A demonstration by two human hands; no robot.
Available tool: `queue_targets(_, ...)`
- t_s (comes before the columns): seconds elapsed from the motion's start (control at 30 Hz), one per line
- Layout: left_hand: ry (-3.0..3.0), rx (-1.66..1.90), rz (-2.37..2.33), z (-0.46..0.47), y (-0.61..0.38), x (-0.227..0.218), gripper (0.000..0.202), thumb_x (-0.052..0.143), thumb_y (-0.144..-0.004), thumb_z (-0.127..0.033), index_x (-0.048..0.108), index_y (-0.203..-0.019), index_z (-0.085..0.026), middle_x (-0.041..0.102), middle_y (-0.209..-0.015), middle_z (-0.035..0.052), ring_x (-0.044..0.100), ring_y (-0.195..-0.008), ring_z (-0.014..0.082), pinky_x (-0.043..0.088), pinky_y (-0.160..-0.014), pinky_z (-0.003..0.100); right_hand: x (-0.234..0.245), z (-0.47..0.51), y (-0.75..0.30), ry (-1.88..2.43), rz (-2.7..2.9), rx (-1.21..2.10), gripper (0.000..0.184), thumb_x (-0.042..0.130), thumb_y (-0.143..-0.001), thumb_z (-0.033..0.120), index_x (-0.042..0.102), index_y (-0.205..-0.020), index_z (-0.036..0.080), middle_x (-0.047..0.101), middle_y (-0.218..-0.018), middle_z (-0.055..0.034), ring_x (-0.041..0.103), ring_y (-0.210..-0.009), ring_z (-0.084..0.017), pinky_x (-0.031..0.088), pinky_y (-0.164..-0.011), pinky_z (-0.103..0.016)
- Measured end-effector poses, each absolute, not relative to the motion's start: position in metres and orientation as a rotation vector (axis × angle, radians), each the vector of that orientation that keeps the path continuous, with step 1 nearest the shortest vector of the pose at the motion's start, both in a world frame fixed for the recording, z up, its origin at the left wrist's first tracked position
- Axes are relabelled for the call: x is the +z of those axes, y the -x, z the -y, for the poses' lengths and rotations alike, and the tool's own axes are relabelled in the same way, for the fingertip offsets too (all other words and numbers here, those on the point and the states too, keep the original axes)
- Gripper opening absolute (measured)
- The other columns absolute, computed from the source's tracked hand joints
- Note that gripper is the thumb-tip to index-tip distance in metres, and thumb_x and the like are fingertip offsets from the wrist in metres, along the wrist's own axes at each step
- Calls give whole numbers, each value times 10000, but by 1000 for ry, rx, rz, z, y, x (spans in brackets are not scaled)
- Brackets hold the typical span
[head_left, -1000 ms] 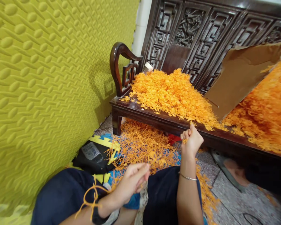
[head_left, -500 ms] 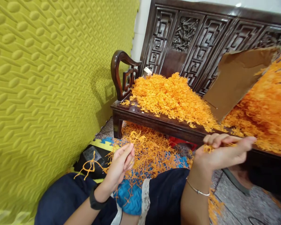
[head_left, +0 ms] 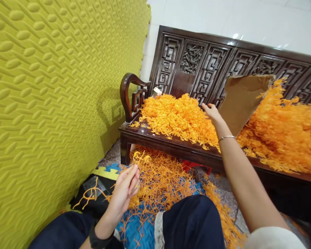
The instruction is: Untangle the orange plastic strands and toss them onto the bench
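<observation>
My right hand is stretched out over the heap of small orange plastic pieces on the dark carved wooden bench. Its fingers are spread and nothing shows in them. A thin silver bangle sits on that wrist. My left hand hovers low over my lap with the fingers pressed together on a bare orange branched stem, which trails to the left over a black bag. A tangle of bare orange stems covers the floor under the bench.
A second, larger orange heap fills the bench's right side, parted from the first by a leaning cardboard sheet. A yellow embossed foam wall rises at left. Blue foam mat lies by my dark-trousered legs.
My right hand rose from the bench's front edge to above the left heap and opened. My left hand shifted left with the stem. The view tilted upward.
</observation>
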State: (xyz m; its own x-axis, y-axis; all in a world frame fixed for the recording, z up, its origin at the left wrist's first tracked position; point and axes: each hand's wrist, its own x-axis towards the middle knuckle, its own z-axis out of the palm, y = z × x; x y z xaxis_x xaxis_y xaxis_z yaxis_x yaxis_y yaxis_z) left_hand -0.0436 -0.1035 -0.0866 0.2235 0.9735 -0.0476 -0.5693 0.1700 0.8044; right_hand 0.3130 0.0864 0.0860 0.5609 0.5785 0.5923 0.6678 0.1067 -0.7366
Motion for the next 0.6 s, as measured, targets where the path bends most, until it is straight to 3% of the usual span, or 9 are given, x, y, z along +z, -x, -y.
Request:
queue_targets(0.2, -779, 1195, -645, 101, 43, -89, 381, 655, -771, -477, 518, -629, -150, 253, -306, -132, 122, -284, 7, 131, -322, 122, 48, -56, -299, 1434, 938, 217, 178, 567, -742, 127, 561, -919, 112, 607, -871, -73, 566, -565, -88, 454, -534, -234)
queue_targets(0.33, -786, 1176, -627, 100, 40, -92, 372, 637, -787, -470, 528, -632, -150, 255, -303, -129, 121, -282, 10, 126, -312, 121, 35, -11, -264, 1219, 979, 317, 109, 591, -738, 195, 580, -838, 153, 623, -863, -21, 601, -572, -76, 474, -559, -212)
queue_targets(0.47, -811, 1170, -618, 100, 39, -93, 372, 622, -798, -468, 537, -628, -149, 251, -299, -127, 123, -284, 13, 124, -315, 125, 12, 50, -209, 914, 1158, 416, 88, 620, -778, 252, 627, -792, 165, 649, -809, -17, 628, -630, -105, 487, -606, -234)
queue_targets(0.6, -859, 1141, -641, 101, 36, -93, 398, 613, -794, -489, 530, -604, -149, 253, -303, -122, 120, -297, 15, 113, -328, 138, -18, 90, -155, 924, 1375, 533, 119, 575, -856, 267, 649, -825, 180, 656, -818, -29, 633, -715, -127, 504, -668, -258)
